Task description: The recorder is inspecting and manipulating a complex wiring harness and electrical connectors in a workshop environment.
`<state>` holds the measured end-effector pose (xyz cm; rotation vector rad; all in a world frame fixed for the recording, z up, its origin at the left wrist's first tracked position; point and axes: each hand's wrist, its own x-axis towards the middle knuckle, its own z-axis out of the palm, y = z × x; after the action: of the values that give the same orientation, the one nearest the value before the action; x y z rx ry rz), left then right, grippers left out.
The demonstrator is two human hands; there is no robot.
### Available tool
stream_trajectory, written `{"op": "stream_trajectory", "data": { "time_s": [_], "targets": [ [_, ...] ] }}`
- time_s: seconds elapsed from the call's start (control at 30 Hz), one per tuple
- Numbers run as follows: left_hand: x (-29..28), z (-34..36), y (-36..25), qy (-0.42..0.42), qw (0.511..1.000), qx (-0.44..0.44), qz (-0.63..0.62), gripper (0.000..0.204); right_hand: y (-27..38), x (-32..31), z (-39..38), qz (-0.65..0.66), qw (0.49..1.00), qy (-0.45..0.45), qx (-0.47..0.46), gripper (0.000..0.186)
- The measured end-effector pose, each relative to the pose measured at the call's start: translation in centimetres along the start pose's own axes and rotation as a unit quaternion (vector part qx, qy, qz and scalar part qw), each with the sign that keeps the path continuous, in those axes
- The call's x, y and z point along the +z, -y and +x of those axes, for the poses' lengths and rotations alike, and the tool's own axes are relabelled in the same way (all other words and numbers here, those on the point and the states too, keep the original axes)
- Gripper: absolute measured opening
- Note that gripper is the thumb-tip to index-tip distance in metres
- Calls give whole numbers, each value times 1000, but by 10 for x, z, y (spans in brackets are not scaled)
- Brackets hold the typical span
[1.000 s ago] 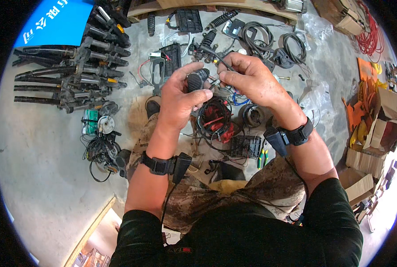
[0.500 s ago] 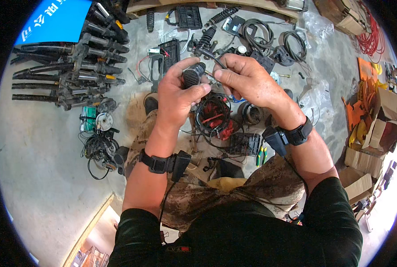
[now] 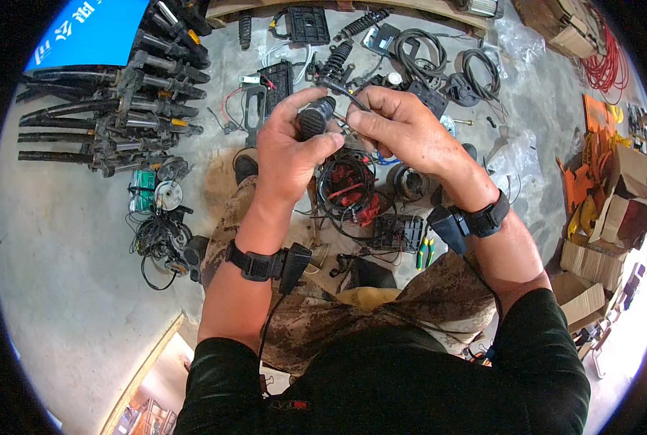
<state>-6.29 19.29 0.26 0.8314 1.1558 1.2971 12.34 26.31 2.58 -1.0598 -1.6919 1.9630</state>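
My left hand (image 3: pixel 286 156) is closed around a short black ribbed handlebar grip (image 3: pixel 314 122), its rounded end turned up between thumb and fingers. Close beside it, my right hand (image 3: pixel 403 134) pinches a thin black cable (image 3: pixel 352 98) between thumb and forefinger. The cable slants up and left to a small dark end piece above the grip. Whether it joins the grip is hidden by my fingers. Below both hands, a coil of black cable (image 3: pixel 326 194) with red parts inside lies on the floor.
Green-handled pliers (image 3: pixel 426 254) lie near my right knee. Black shock absorbers (image 3: pixel 336 59) and coiled cables (image 3: pixel 419 54) are spread ahead. Stacked black fork-like parts (image 3: pixel 138 109) stand at the left, with tangled wiring (image 3: pixel 160 239) nearer me. Cardboard boxes (image 3: pixel 621 199) line the right side.
The handlebar grip has tipped slightly in my left hand, so its end faces me more. My right hand stays almost where it was, still pinching the cable.
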Motion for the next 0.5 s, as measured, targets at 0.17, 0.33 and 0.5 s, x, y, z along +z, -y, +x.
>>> {"op": "stream_trajectory", "data": {
  "time_s": [0.17, 0.33, 0.5],
  "targets": [
    [0, 0, 0, 4, 1000, -30, -3, 57, -1, 0, 1, -10, 1000, -20, -1, 17],
    [-1, 0, 0, 2, 999, -26, -21, 58, -8, 2, 4, -9, 997, -30, -70, 11],
    [0, 1, 1, -2, 999, -32, -40, 58, -12, 0, 6, 1, 997, -34, -62, 10]
  ]
}}
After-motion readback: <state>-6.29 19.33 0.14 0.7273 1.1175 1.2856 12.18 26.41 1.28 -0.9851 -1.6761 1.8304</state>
